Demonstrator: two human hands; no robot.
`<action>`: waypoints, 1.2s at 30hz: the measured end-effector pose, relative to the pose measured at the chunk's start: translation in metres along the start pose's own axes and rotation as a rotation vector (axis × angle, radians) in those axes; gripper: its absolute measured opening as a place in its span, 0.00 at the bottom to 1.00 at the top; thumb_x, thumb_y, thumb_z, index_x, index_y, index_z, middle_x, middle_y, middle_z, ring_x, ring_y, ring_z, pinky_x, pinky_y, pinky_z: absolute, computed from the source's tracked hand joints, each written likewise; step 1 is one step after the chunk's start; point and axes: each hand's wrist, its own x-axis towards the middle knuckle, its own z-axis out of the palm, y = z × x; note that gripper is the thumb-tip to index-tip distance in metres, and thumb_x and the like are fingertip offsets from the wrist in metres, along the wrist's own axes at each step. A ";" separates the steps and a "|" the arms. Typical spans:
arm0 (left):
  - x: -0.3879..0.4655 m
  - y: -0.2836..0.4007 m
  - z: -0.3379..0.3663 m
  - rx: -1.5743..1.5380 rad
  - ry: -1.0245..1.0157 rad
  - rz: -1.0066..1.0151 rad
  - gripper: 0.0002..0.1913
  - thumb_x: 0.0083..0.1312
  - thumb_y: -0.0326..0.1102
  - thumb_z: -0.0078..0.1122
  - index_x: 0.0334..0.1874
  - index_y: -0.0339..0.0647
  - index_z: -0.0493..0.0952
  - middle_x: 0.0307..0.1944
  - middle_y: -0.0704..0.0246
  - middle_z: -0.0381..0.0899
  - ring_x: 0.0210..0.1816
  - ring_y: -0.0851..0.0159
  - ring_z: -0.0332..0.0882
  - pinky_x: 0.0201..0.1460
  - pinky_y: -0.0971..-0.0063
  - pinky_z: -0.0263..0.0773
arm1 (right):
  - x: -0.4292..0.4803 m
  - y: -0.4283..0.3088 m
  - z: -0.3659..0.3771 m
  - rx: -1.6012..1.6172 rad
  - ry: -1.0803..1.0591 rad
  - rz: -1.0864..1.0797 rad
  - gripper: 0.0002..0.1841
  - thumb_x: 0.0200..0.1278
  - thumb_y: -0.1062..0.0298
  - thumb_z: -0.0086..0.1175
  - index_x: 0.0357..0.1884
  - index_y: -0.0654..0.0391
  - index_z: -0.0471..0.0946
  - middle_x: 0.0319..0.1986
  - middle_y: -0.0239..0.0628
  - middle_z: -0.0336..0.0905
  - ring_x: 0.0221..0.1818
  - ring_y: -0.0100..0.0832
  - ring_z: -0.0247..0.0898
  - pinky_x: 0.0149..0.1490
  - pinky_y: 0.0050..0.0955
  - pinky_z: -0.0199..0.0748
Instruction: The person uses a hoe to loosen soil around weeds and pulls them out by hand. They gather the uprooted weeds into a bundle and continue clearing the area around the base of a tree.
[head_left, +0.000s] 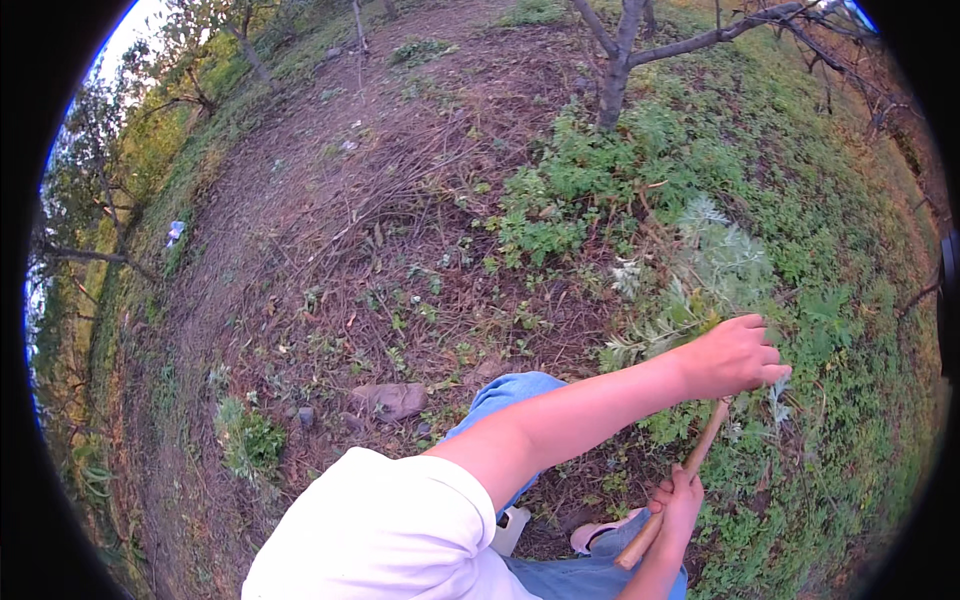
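My left hand (733, 358) reaches across to the right and is closed around stems of a grey-green leafy plant (724, 262), whose foliage spreads above and beside the fingers. Below it, my right hand (677, 499) grips a wooden tool handle (703, 450) that slants from beside my lap up towards the left hand. The far end of the tool is hidden under the left hand and leaves, so its kind cannot be told. Low green weeds (671, 424) surround both hands.
A small tree trunk (613, 94) stands ahead amid leafy weeds (570, 180). Dry stems lie across the slope. Nearer are a flat stone (390, 401) and a green plant clump (251, 439). My knees are bent, with a pink shoe (596, 534) below.
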 end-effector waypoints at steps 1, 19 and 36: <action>-0.001 0.001 -0.005 0.011 -0.012 0.019 0.20 0.55 0.32 0.61 0.52 0.54 0.75 0.29 0.76 0.75 0.40 0.65 0.77 0.44 0.66 0.68 | 0.003 0.002 -0.003 0.032 0.002 0.008 0.09 0.68 0.66 0.52 0.35 0.52 0.62 0.17 0.24 0.57 0.11 0.16 0.51 0.13 0.21 0.52; -0.068 -0.009 -0.080 0.251 0.452 -0.276 0.14 0.52 0.36 0.61 0.42 0.61 0.78 0.29 0.74 0.70 0.43 0.59 0.76 0.45 0.60 0.72 | 0.037 0.020 0.017 -0.204 -0.093 0.047 0.14 0.70 0.61 0.51 0.27 0.47 0.61 0.15 0.20 0.55 0.10 0.14 0.49 0.12 0.17 0.49; -0.449 0.126 -0.333 0.943 -0.429 -1.228 0.20 0.54 0.28 0.59 0.50 0.57 0.78 0.32 0.67 0.76 0.33 0.57 0.81 0.45 0.60 0.73 | 0.050 0.032 0.036 -0.009 -0.095 0.253 0.13 0.74 0.58 0.47 0.28 0.46 0.64 0.13 0.18 0.57 0.10 0.14 0.54 0.11 0.16 0.57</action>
